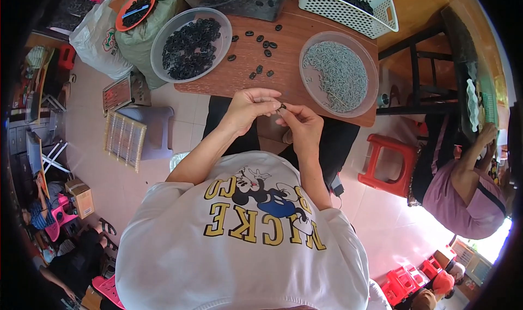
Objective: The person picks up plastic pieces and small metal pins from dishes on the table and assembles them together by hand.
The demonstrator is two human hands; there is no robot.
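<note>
Over the table's near edge, my left hand (251,108) and my right hand (306,127) meet, fingertips pinched together. Between them is a small black plastic piece (281,107), partly hidden by the fingers; whether a screw is in it I cannot tell. Several loose black oval pieces (267,44) lie on the brown table (239,73) just beyond my hands. To the left stands a clear round bowl (158,51) full of black plastic pieces (190,45). On the right, another clear round bowl (372,81) holds many small silvery screws (338,73).
At the table's back are a clear bin (239,7) and a white perforated basket (348,20), both with black parts. Sacks (144,51) carry an orange plate (121,23) at the left. A red stool (387,171) and a seated person (463,195) are at the right.
</note>
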